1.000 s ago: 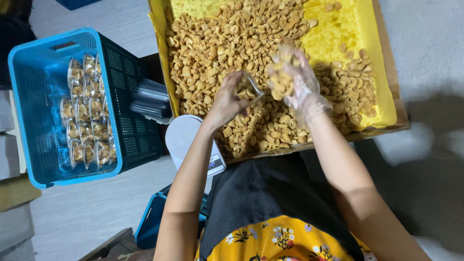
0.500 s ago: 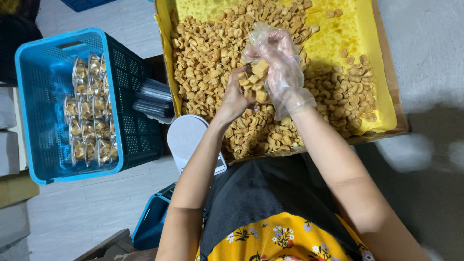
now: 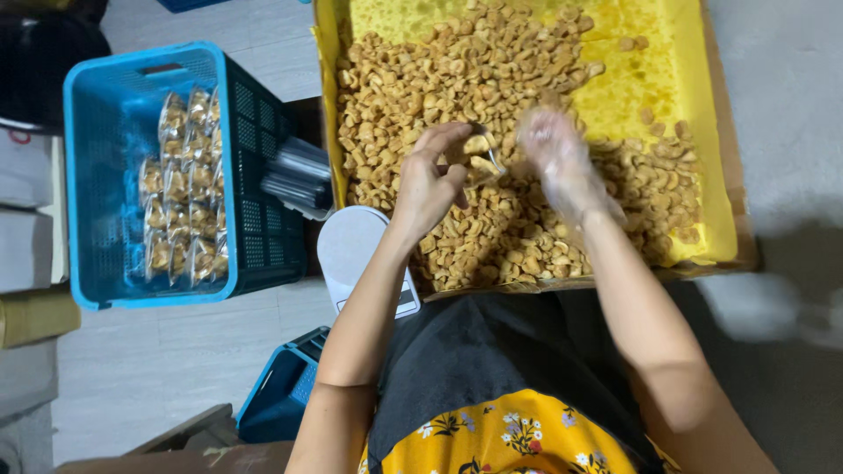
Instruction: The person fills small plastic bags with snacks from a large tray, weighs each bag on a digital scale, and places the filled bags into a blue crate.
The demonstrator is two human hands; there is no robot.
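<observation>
My left hand [image 3: 432, 180] pinches a small clear plastic bag [image 3: 481, 163] that holds a few pale fried snack pieces, just above the snack pile [image 3: 439, 79]. To the right of the bag, my right hand [image 3: 562, 165] wears a clear plastic glove and hovers low over the pile. It is motion-blurred, so I cannot tell whether it holds any pieces. The pile lies in a cardboard tray [image 3: 722, 189] lined with yellow paper.
A blue plastic crate [image 3: 81, 175] on the left holds several filled snack bags [image 3: 180, 197]. A stack of empty clear bags [image 3: 294, 175] lies between crate and tray. A white scale [image 3: 356, 250] sits under my left forearm. A second blue crate [image 3: 281, 395] stands below.
My gloved right hand, raised over the bag with a handful of snacks, has dropped to the right towards the pile. My left hand stays on the bag.
</observation>
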